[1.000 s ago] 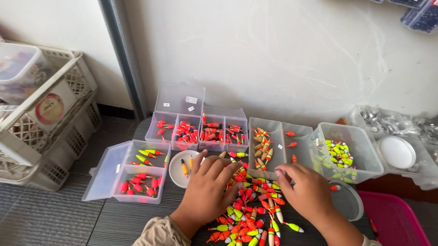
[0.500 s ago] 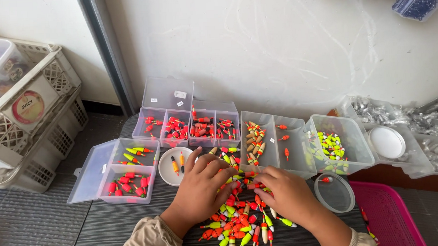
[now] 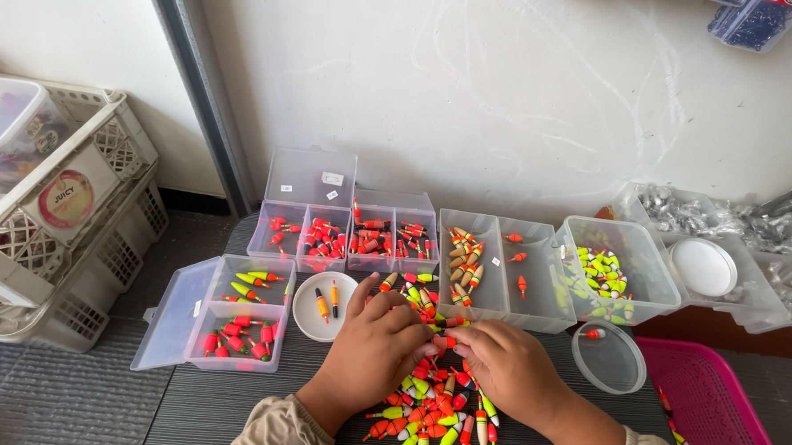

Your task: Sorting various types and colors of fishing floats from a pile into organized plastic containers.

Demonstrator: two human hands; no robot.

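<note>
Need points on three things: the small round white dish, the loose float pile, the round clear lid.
small round white dish [image 3: 308,317], head view, on the bare left part of its inside.
loose float pile [image 3: 431,418], head view, on floats below the hands.
round clear lid [image 3: 608,357], head view, on its flat middle.

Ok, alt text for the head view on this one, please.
Two bare hands, left hand and right hand, meet fingertip to fingertip over a pile of fishing floats on a dark table. Clear compartment boxes of sorted floats stand behind.
</note>
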